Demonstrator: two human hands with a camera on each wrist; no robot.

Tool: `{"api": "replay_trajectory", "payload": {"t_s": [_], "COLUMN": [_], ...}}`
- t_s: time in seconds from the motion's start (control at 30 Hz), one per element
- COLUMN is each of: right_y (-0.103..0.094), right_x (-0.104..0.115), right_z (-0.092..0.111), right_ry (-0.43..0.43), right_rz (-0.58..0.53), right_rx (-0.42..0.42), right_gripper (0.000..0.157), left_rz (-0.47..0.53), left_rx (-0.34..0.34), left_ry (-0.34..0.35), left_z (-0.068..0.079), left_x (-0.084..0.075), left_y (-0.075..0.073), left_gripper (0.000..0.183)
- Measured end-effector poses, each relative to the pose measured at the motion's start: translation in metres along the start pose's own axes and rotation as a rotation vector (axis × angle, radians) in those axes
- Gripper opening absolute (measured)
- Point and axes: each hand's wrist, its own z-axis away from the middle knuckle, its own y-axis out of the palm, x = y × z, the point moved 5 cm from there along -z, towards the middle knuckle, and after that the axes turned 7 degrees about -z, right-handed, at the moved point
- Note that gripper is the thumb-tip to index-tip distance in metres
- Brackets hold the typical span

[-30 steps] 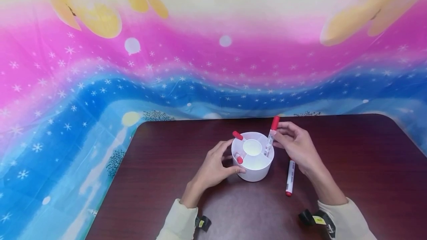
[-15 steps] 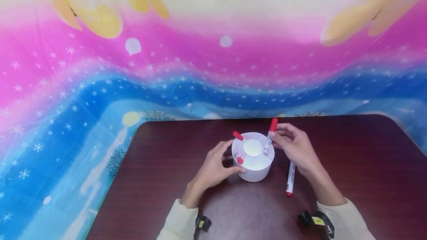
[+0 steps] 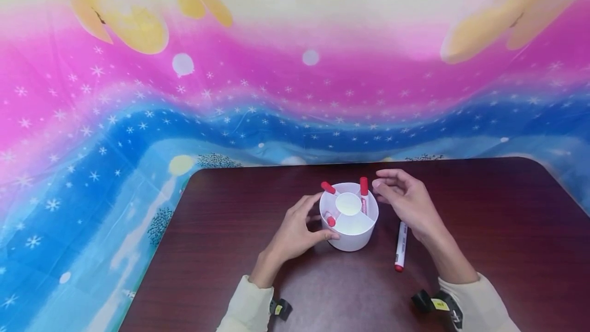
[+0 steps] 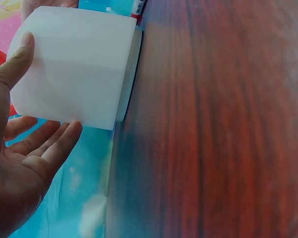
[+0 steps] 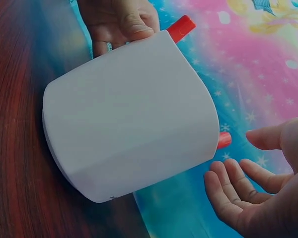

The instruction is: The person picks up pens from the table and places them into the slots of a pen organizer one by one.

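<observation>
A round white pen holder [image 3: 352, 241] with a circular centre cup and divided outer compartments stands on the table. My left hand [image 3: 297, 228] grips its left side, thumb at the front rim and fingers behind. One red-capped marker [image 3: 364, 193] leans in the back right compartment. Another red marker [image 3: 329, 187] pokes out at the back left, and a third marker [image 3: 331, 220] sits in the left compartment. Just off the holder's right rim is my right hand [image 3: 410, 201], empty, with fingers loosely bent and the thumb apart from them in the right wrist view [image 5: 260, 183].
Another red-and-white marker [image 3: 401, 247] lies on the dark wood table [image 3: 502, 229], right of the holder and partly under the right hand. Behind the table hangs a colourful printed cloth [image 3: 295, 91]. Black straps with cameras [image 3: 435, 304] sit at both wrists.
My right hand has let go of the marker, which dropped lower into the back right compartment and tipped toward the left. The left hand and the holder have stayed in place.
</observation>
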Motion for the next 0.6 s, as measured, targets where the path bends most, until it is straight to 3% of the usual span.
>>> {"api": "replay_trajectory", "payload": {"t_s": [0.27,0.6], "right_y": [-0.004,-0.026], "right_x": [0.003,-0.001], "right_z": [0.003,0.011], "right_ry": [0.000,-0.024], "right_rz": [0.019,0.056], "right_rx": [-0.006,-0.025], "right_gripper": [0.050,0.054], "left_rz": [-0.007,-0.006], "left_rx": [0.001,-0.022], "left_ry": [0.005,0.011], "left_z": [0.000,0.001], "left_x": [-0.001,0.000], "left_y": [-0.002,-0.012], "left_gripper": [0.092,0.098]}}
